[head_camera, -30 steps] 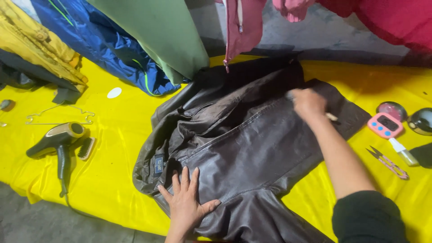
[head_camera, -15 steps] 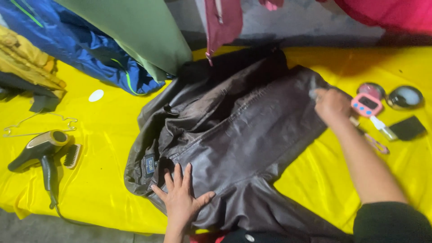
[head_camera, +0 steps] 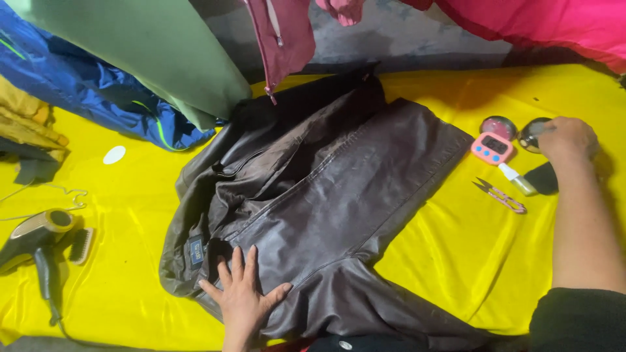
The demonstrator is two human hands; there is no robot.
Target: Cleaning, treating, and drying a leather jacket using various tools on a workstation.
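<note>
Dark brown leather jacket (head_camera: 326,208) lies spread flat mid-counter (head_camera: 443,261) on the yellow cover. Left hand (head_camera: 244,303) is pressed palm-down on its lower edge, fingers (head_camera: 235,267) splayed open over the leather. Right hand (head_camera: 566,138) is off the jacket, well to its right, curled closed over a round dark tin (head_camera: 531,133) beside the pink timer (head_camera: 493,148).

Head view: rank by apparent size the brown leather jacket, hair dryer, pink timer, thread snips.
1. brown leather jacket
2. hair dryer
3. and 4. pink timer and thread snips look alike in size; not ranking them.
</note>
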